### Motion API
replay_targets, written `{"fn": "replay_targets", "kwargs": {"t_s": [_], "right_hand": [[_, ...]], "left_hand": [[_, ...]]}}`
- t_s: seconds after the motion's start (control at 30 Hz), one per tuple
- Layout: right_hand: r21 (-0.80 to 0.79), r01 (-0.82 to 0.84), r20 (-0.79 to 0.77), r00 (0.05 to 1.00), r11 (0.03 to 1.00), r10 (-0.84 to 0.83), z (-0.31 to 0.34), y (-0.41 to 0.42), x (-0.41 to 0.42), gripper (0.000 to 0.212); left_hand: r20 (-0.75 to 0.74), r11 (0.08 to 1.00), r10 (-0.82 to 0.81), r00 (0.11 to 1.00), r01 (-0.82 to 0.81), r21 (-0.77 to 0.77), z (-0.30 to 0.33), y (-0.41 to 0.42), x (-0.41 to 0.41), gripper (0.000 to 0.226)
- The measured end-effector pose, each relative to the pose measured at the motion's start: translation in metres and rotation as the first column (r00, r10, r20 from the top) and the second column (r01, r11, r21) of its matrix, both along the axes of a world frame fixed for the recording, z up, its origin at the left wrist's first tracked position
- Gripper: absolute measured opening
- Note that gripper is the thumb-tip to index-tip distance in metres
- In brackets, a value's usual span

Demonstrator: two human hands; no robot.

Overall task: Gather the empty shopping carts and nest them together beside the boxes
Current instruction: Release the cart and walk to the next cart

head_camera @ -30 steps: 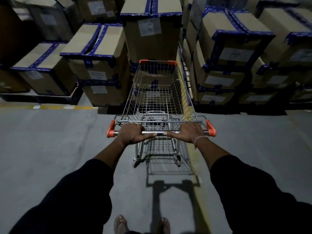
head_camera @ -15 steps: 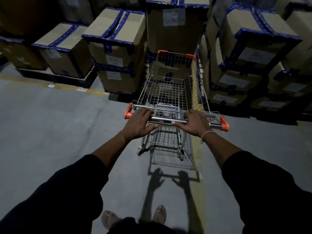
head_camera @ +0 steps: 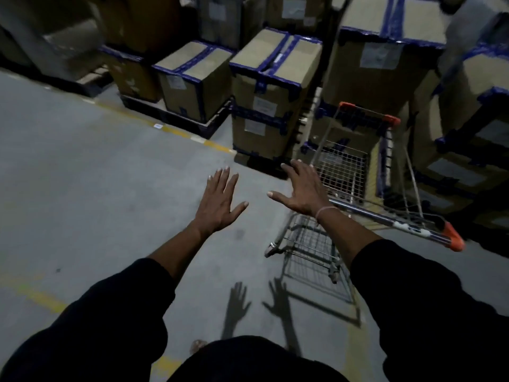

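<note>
An empty wire shopping cart [head_camera: 347,172] with orange corner caps stands at the right, its nose pushed in between stacked cardboard boxes [head_camera: 271,89] taped in blue. Its handle bar [head_camera: 396,220] runs down to the right. My left hand [head_camera: 219,201] hovers flat over the bare floor, left of the cart, fingers spread and holding nothing. My right hand [head_camera: 301,188] is also spread and empty, above the left end of the handle bar, with my wrist covering that end. I see no other cart.
Boxes on dark pallets [head_camera: 176,117] line the back and right. A yellow floor line [head_camera: 165,128] runs along their front edge, and another [head_camera: 41,297] crosses the grey concrete at lower left. My feet and hand shadows show at the bottom.
Both hands have let go of the cart handle and spread apart. My view has swung left, so the cart now sits at the right.
</note>
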State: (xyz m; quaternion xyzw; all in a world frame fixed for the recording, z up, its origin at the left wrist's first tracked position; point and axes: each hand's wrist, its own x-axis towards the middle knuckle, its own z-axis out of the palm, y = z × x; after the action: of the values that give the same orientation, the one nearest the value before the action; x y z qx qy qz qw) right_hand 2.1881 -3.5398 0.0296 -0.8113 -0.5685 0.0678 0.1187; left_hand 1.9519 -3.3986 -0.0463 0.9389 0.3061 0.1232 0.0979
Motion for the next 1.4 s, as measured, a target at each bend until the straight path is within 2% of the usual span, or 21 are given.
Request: {"fn": "replay_targets", "kwargs": {"t_s": [0.33,0.6,1.0,1.13,1.4], "right_hand": [[-0.013,-0.286,-0.015,0.958,0.958,0.285,-0.024,0.159,-0.159,0.112],[-0.04,-0.535,-0.044,0.845,0.844,0.533,-0.038,0.249,-0.302,0.115],[-0.029,-0.849,-0.091,0.528,0.527,0.845,-0.055,0.384,-0.507,0.123],[-0.025,-0.914,-0.092,0.405,0.405,0.909,-0.057,0.437,-0.579,0.127],[-0.029,-0.99,-0.093,0.142,0.14,0.985,-0.044,0.519,-0.714,0.119]], "left_hand": [[-0.052,0.937,0.335,0.941,-0.339,-0.086,-0.017,0.073,-0.216,0.089],[-0.031,0.804,0.585,0.811,-0.584,-0.115,-0.019,0.088,-0.368,0.091],[-0.065,0.468,0.876,0.479,-0.874,-0.129,-0.035,0.082,-0.551,0.092],[-0.068,0.342,0.934,0.351,-0.932,-0.115,-0.029,0.099,-0.604,0.093],[-0.074,0.052,0.995,0.062,-0.99,-0.128,-0.01,0.114,-0.681,0.095]]}}
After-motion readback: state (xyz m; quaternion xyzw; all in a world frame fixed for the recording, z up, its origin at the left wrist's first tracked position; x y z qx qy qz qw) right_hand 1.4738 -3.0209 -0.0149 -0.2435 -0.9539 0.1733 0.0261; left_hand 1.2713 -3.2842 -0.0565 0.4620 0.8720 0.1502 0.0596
